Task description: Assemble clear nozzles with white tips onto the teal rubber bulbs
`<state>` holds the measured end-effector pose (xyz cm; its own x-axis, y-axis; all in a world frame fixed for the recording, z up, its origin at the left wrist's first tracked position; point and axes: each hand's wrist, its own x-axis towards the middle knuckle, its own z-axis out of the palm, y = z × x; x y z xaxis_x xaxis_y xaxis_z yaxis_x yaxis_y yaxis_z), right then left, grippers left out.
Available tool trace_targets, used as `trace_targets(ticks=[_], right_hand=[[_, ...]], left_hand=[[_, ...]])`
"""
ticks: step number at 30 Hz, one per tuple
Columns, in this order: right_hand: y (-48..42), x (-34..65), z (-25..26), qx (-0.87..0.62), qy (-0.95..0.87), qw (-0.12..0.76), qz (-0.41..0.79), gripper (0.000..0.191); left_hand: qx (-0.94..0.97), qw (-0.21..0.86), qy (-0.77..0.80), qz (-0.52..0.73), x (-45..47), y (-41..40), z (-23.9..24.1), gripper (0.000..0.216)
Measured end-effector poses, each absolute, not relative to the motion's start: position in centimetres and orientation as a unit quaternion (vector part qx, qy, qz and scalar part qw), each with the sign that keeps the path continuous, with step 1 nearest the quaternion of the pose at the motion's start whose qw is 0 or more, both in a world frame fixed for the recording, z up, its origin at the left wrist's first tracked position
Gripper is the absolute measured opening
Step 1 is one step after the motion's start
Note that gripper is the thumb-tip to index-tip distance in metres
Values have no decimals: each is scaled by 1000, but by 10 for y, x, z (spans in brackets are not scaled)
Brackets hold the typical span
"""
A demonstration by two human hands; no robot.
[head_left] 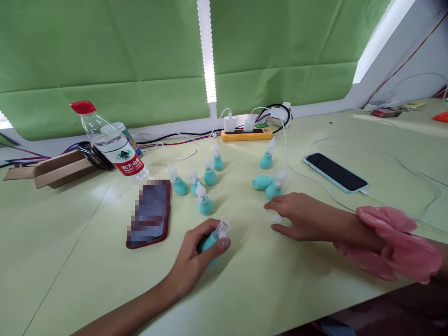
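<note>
My left hand (196, 254) is wrapped round a teal squeeze bulb (209, 242) with a clear collar, like a nasal aspirator without its tip. My right hand (297, 217) hovers at or just over the table, thumb and fingers apart around a small clear tip (276, 219); whether they touch it I cannot tell. Just beyond it are an upright teal aspirator (274, 189) with a clear tip and a teal bulb (263, 182) lying on its side. Another aspirator (266, 159) stands farther back. Several more, among them the nearest aspirator (205, 204), stand in a group left of centre.
A phone in a red case (149, 217) lies at left, near a water bottle (117, 144) and an open cardboard box (65, 170). Another phone (336, 172) is charging at right, its white cable crossing the table. A yellow power strip (247, 136) sits at the back.
</note>
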<state>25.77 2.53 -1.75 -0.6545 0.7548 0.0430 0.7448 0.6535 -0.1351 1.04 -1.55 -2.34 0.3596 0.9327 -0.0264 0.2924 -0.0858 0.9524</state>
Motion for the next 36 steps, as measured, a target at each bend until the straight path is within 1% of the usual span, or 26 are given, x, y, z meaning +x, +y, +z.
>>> trace_targets(ticks=[1, 2, 3, 5, 7, 9, 12, 16, 22, 29, 36], right_hand=[[26, 261, -22, -414, -909, 16, 41, 12], [27, 262, -25, -410, -911, 2, 38, 13], [27, 260, -25, -404, -914, 7, 43, 14], [25, 252, -22, -385, -916, 71, 89, 14], [21, 239, -14, -360, -902, 157, 181, 17], [16, 225, -8, -340, -870, 218, 282, 20], [14, 209, -8, -320, -838, 242, 369, 20], [22, 201, -17, -318, -823, 256, 396, 22], [37, 204, -19, -335, -796, 181, 471, 25], [45, 199, -22, -340, -727, 158, 575, 29], [53, 198, -23, -332, -714, 115, 606, 37]], left_hand=[[682, 474, 469, 302, 12, -17, -30, 22], [704, 452, 466, 288, 13, -17, -35, 22], [726, 431, 455, 282, 14, -18, -40, 23], [759, 401, 428, 284, 15, -19, -46, 24], [772, 386, 412, 291, 13, -20, -48, 25], [771, 372, 418, 305, 10, -20, -49, 25], [769, 349, 422, 330, 8, -20, -51, 25], [771, 329, 428, 339, 8, -20, -54, 25], [788, 246, 443, 350, 12, -19, -57, 23], [802, 162, 453, 353, 12, -19, -59, 23], [801, 91, 451, 382, 11, -17, -70, 22]])
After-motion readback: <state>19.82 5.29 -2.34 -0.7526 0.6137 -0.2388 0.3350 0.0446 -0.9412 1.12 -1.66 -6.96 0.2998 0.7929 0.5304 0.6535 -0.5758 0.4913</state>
